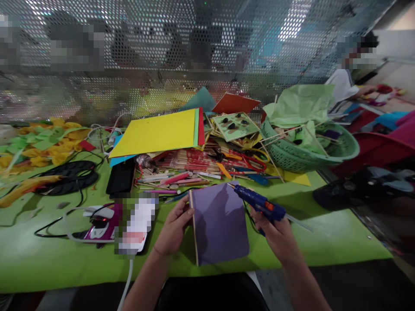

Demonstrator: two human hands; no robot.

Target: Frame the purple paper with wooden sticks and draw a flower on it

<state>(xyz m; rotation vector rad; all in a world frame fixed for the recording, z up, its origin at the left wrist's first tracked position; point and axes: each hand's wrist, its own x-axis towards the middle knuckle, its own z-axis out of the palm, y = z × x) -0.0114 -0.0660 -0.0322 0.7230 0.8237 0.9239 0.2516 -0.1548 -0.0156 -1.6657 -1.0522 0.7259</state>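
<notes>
A purple rectangular board (223, 229) with rounded right corners is tilted up in front of me, and a pale wooden strip (193, 233) runs along its left edge. My left hand (174, 226) grips that edge, thumb in front, with the other fingers partly hidden behind it. In my right hand (275, 233) is a blue glue gun (259, 201), its nozzle at the board's top edge; I cannot tell whether they touch. A glue stick (300, 223) pokes out of the gun's back end.
Behind the board lie pens, sticks, scissors and yellow sheets (155, 134). A green basket (292, 151) stands at the back right. On the left are a phone (138, 224), a purple power strip (102, 224) with cables and a yellow glue gun (30, 190). Another person (343, 84) sits far right.
</notes>
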